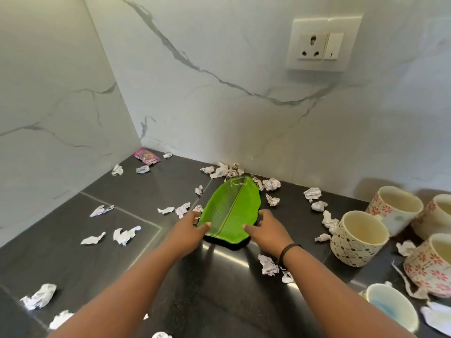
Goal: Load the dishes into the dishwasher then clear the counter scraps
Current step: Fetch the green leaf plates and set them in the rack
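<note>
Head view. A green leaf-shaped plate (230,211) lies on the dark counter (122,191), its far tip close to the marble back wall (219,81). Both hands grip its near end. The left hand (189,231) holds the left edge, thumb curled over the rim onto the green surface, the other fingers hidden beneath. The right hand (267,230) holds the right edge in the same manner, thumb on top, fingers wrapped round the side; a dark band (288,251) sits on that wrist. Whether the plate is lifted clear of the counter cannot be told.

Crumpled paper scraps (124,235) are scattered across the counter, with a cluster (225,170) against the wall just behind the plate's tip. A pink wrapper (146,156) lies in the corner.

To the right stand patterned mugs: one with a diamond print (357,237) nearest the right hand, flowered ones (393,207) behind it, and a blue-lined cup (390,307) at the near edge. A wall socket (322,45) is mounted above.
</note>
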The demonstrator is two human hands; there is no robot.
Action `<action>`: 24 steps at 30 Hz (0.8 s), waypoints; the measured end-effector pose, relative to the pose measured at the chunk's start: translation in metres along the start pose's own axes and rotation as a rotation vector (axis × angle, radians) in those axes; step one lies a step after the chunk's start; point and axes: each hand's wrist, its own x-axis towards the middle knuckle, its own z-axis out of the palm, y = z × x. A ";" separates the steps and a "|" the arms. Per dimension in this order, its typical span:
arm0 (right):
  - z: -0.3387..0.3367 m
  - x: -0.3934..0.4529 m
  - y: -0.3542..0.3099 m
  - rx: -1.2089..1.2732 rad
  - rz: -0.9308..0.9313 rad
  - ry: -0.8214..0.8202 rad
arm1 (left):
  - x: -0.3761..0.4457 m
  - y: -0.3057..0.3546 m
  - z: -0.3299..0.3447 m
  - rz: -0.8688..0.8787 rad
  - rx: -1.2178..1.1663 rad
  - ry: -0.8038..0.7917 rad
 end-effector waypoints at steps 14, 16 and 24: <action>-0.008 -0.014 -0.016 0.934 0.314 0.071 | -0.034 0.026 -0.014 0.067 -0.416 -0.040; -0.017 -0.041 -0.029 0.956 0.266 0.089 | -0.057 0.031 -0.024 0.107 -0.483 -0.029; -0.044 -0.191 -0.037 1.048 0.020 0.241 | -0.167 0.039 -0.043 0.210 -0.779 -0.124</action>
